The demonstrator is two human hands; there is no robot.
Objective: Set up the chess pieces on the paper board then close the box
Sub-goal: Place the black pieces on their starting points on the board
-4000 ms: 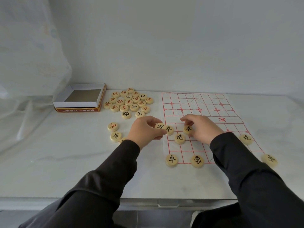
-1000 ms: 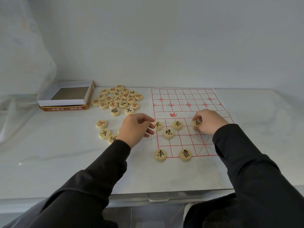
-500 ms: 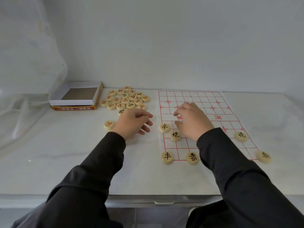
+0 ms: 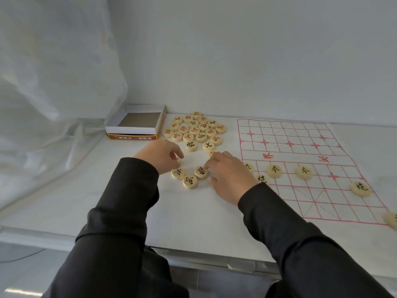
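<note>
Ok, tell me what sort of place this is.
Probably a plain indoor workroom: a white tabletop against a bare white wall, with translucent plastic sheeting draped at the left.

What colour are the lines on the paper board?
Red, on the white paper board, clearest in the head view.

The light is soft, even and cool, with a faint blue-grey cast over the wall [image 4: 257, 61] and the white bench [image 4: 193, 214]. Nothing throws a hard shadow; only a pale, blurred one lies under the right hand [image 4: 229, 177]. The draped plastic sheet [image 4: 53, 87] at the left is brightest and nearly washed out. The dark sleeves [image 4: 120, 211] lose most of their detail. Wide-angle bending curves the bench's front edge and the lines of the paper board [image 4: 300, 136]. Sharpness is moderate; the characters on the far pieces [image 4: 194, 131] look slightly smeared.
</note>
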